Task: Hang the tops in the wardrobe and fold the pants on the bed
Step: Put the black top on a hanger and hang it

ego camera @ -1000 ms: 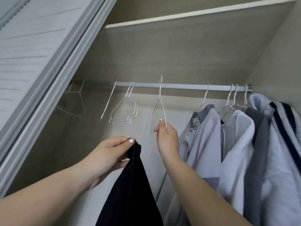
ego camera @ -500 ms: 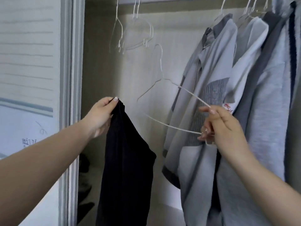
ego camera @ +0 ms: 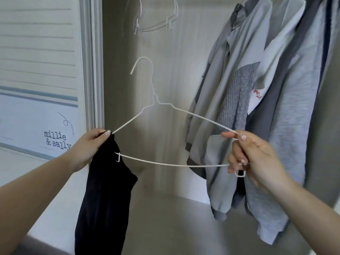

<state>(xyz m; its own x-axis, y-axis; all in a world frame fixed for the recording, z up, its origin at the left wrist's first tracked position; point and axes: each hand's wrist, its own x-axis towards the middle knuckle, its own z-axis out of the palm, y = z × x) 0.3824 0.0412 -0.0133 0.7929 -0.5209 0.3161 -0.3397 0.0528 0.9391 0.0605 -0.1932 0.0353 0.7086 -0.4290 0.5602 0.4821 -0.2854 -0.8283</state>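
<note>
Crowding beside the white hanger (ego camera: 165,126), grey tops (ego camera: 257,89) hang, possibly overlapping.

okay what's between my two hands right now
In the head view, the white wire hanger spans the gap: right hand grips one end, left hand, holding the black top, meets the other.

arms: bare, no sleeves | right hand (ego camera: 257,153) nails: pale, decorated

Up and left of where you grip, you see a sliding door (ego camera: 39,70) with a "millie & sally" label (ego camera: 57,140), and a wardrobe floor (ego camera: 174,218) below, pale and slightly blurred.
</note>
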